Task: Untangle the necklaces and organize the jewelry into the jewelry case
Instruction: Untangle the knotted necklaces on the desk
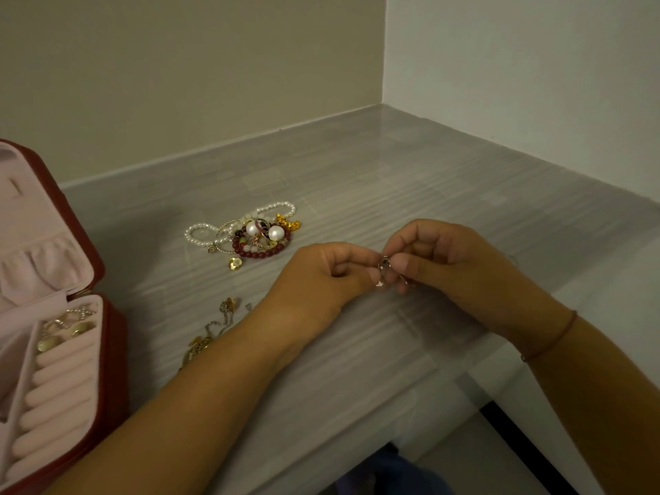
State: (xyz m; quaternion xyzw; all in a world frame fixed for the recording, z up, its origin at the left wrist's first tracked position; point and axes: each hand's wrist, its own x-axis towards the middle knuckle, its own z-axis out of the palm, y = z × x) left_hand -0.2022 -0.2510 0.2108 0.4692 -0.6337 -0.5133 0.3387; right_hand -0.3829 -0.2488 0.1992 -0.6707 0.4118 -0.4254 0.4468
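— What's being worked on there?

— A small silvery piece, a pendant or a clasp, too tiny to tell. The left hand and the right hand both pinch it between thumb and forefinger, the other fingers curled in, over the table. I'd say it's held close so the fine links can be picked apart.

— And the rest?

— A tangled heap of pearls, red beads and gold bits lies beyond the left hand. More chains sit partly under the left forearm. The jewelry case stands open at the far left, with a few gold pieces in one compartment.

— Anything in the way?

— That forearm lies between the hands and the case, and it could drag those chains.
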